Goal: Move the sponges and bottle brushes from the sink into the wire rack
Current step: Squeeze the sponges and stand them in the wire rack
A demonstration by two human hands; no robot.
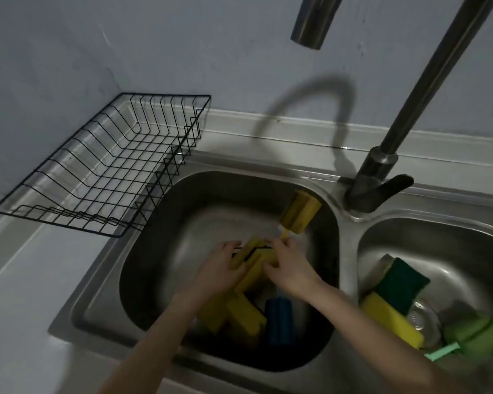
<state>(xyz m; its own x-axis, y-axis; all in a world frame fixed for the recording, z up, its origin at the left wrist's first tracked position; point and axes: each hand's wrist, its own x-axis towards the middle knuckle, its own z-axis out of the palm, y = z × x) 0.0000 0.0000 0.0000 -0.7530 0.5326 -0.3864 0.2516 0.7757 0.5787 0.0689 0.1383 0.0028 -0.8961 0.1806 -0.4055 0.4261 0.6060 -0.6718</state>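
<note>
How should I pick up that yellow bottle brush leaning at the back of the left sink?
Probably by the thin stem just below the yellow bottle brush head, coming from the front right. The foam head leans up against the far wall of the left sink, so the stem points toward the right hand.

Brushed steel sink (103,294), black wire rack (103,166), porous foam sponges (248,314).
</note>
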